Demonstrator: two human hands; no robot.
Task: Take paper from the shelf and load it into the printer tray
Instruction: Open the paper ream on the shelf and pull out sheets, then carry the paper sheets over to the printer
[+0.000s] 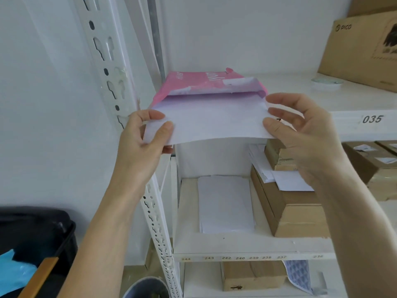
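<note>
A pink paper package [193, 81] lies torn open on the white shelf [354, 123] at chest height. A thin stack of white paper [214, 121] sticks out of its open end, past the shelf's front edge. My left hand [148, 134] pinches the stack's left corner between thumb and fingers. My right hand [298, 125] grips the stack's right edge, thumb on top. The printer and its tray are out of view.
A perforated white upright [120, 87] stands just left of the package. On the shelf below lie loose white sheets [225, 203] and brown cardboard boxes [296, 214]. A large cardboard box [365, 50] and a roll of tape [326, 83] sit at the upper right. A black bin [38, 239] stands at the lower left.
</note>
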